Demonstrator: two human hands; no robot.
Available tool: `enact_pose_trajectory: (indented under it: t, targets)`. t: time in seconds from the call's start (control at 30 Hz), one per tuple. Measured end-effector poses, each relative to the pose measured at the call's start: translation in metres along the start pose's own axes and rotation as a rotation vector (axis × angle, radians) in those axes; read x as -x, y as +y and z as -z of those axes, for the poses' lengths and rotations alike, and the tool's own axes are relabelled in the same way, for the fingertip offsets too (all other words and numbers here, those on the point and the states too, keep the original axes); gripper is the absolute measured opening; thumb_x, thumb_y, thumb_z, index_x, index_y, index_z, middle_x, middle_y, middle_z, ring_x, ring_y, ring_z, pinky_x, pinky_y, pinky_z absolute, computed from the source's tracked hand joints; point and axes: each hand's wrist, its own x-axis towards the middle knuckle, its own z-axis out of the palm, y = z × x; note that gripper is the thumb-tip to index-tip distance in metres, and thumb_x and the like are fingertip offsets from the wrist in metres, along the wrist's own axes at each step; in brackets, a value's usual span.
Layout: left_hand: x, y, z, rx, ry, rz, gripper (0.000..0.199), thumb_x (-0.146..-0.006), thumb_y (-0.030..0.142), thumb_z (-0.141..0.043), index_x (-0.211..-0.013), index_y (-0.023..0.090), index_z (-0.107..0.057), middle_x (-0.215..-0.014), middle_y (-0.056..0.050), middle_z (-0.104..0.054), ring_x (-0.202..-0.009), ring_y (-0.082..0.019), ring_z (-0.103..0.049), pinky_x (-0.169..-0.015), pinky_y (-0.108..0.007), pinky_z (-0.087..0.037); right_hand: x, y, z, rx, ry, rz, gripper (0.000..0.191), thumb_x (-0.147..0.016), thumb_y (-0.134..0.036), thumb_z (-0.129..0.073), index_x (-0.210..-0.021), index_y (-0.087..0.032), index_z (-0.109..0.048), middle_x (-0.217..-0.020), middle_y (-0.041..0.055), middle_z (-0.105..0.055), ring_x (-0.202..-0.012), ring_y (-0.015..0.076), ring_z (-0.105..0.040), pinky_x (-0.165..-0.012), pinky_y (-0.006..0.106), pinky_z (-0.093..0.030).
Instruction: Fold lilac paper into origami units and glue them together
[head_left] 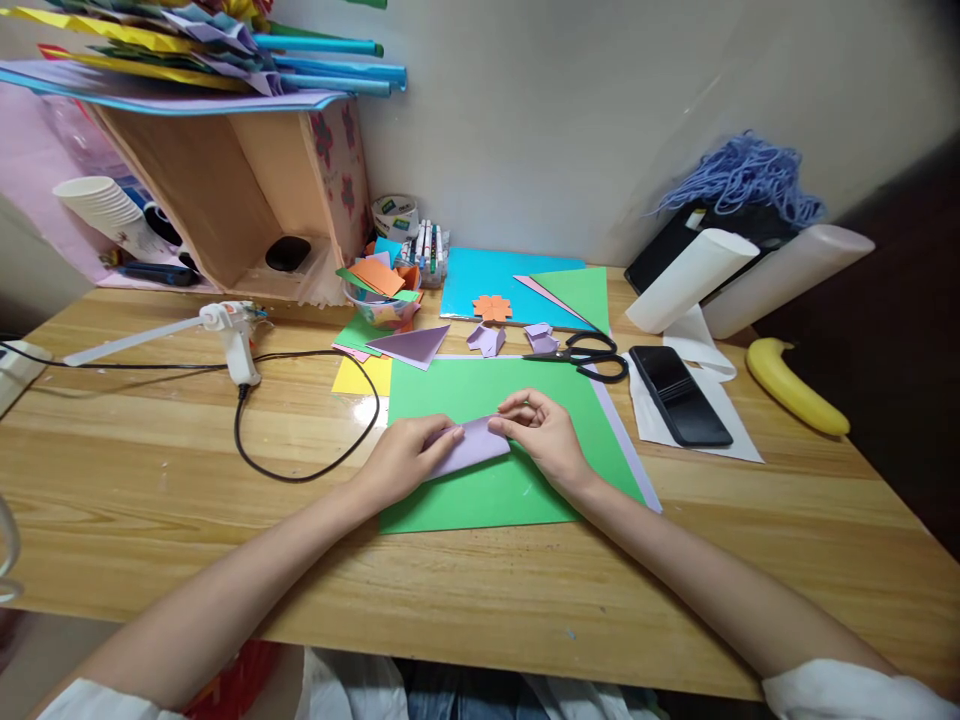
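A folded piece of lilac paper (474, 446) is held between both hands, just above a large green sheet (517, 495). My left hand (411, 452) grips its left end, thumb on top. At the upper right corner, my right hand (541, 432) pinches the paper between thumb and fingers. Beyond the hands lie black-handled scissors (592, 355), closed, at the green sheet's far edge. Two small lilac paper pieces (487, 341) and an orange paper flower (492, 307) are near them. A lilac paper triangle (411, 346) rests further left.
A white glue gun (238, 345) with a looping black cord stands left. A bowl of paper scraps (382, 310), markers (429, 250) and a cardboard box (337, 190) are behind. On the right are a phone (679, 395), a banana (796, 388) and paper rolls (694, 280).
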Motion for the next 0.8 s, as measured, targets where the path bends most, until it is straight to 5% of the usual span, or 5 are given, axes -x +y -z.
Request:
enact_pose_trajectory:
  t: [0.8]
  targets:
    - [0.0008,0.0017,-0.0006,-0.065,-0.045,-0.030,0.040,-0.088,0.040,-0.035,-0.061,0.016,-0.051,-0.054,0.002,-0.047,-0.052,-0.011,-0.041,-0.050,-0.023,-0.025,0.0003,-0.0018,0.0000,0.031,-0.064,0.036,0.031,-0.059,-0.034,-0.074,-0.081,-0.017,-0.059,-0.071,0.0012,-0.063,-0.067,0.0137,-0.060,-0.063,0.026,-0.048]
